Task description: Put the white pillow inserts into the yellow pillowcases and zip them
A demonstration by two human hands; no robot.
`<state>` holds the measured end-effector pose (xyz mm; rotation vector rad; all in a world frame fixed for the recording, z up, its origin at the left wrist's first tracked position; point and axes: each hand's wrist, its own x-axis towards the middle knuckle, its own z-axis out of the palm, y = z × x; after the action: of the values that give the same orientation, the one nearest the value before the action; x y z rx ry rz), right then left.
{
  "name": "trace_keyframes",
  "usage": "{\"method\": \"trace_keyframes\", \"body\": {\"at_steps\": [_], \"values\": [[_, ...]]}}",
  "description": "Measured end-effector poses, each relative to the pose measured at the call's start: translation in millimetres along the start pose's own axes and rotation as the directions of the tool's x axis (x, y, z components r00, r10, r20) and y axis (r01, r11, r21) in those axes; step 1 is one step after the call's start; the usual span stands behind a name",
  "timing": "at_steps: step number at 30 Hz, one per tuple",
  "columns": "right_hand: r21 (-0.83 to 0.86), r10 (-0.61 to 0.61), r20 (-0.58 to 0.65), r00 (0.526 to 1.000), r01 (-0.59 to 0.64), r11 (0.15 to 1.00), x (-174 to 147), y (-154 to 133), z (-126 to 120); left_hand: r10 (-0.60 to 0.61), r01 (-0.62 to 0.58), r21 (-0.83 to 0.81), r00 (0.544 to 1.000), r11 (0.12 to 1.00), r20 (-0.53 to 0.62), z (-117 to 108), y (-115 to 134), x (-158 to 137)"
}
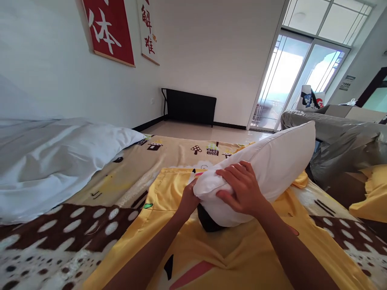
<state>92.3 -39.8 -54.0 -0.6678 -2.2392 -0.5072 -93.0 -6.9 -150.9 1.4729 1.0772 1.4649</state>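
Observation:
A plump white pillow (278,161) is held at a slant above a yellow pillowcase (175,185) with printed shapes, which lies spread on the bed. My left hand (190,197) grips the pillow's near left corner, its fingers partly hidden behind the fabric. From above, my right hand (242,187) clasps the same end, fingers bent over the top and thumb pressed into the side. Below the pillow's end shows a black patch (208,221); I cannot tell whether it is a print or a separate piece.
A patterned blanket (99,225) covers the bed. White satin bedding (60,161) lies at the left. On the right stand plastic-wrapped furniture (341,141) and yellow cloth (371,193). A black folded frame (190,106) leans by the far wall, near a glass door (284,72).

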Motion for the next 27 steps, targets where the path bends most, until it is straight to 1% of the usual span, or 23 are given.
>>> {"method": "trace_keyframes", "body": {"at_steps": [4,6,8,9,11,14,16,18,22,24,27], "values": [[-0.031,-0.086,0.01,0.996,0.087,0.996,-43.3,5.3,16.2,-0.112,0.112,-0.014,0.993,0.994,-0.037,1.1,-8.9,1.2],[-0.069,-0.111,0.05,0.993,0.114,0.991,-62.5,7.1,20.6,-0.161,0.16,-0.021,0.985,0.987,-0.059,2.6,-11.6,1.0],[-0.113,-0.127,0.118,0.985,0.14,0.984,-78.8,9.1,23.6,-0.242,0.237,-0.089,0.969,0.967,-0.051,3.6,-12.7,0.5],[-0.131,-0.132,0.151,0.98,0.153,0.98,-86.1,10.3,25.4,-0.294,0.287,-0.135,0.955,0.948,-0.031,3.7,-13.0,0.3],[-0.161,-0.141,0.195,0.971,0.173,0.972,-99.4,12.9,30.7,-0.409,0.405,-0.217,0.912,0.888,0.03,2.6,-14.4,0.5],[-0.206,-0.133,0.218,0.967,0.179,0.962,-114.8,16.3,42.8,-0.524,0.531,-0.252,0.846,0.809,0.102,-0.9,-19.0,2.9],[-0.232,-0.127,0.242,0.962,0.184,0.955,-120.4,17.6,51.6,-0.559,0.57,-0.274,0.82,0.775,0.125,-3.2,-21.9,5.2],[-0.262,-0.126,0.259,0.957,0.196,0.945,-121.4,18.4,59.5,-0.576,0.589,-0.298,0.805,0.751,0.141,-5.4,-23.1,7.1],[-0.328,-0.11,0.263,0.958,0.196,0.924,-112.4,21.1,73.0,-0.582,0.605,-0.339,0.793,0.72,0.181,-11.1,-21.7,8.0],[-0.322,-0.099,0.278,0.955,0.19,0.927,-105.5,23.9,79.6,-0.584,0.614,-0.357,0.786,0.704,0.203,-14.5,-21.4,7.3],[-0.277,-0.084,0.336,0.938,0.183,0.943,-95.5,29.9,89.3,-0.587,0.628,-0.376,0.776,0.681,0.233,-19.4,-21.5,6.1]]}}
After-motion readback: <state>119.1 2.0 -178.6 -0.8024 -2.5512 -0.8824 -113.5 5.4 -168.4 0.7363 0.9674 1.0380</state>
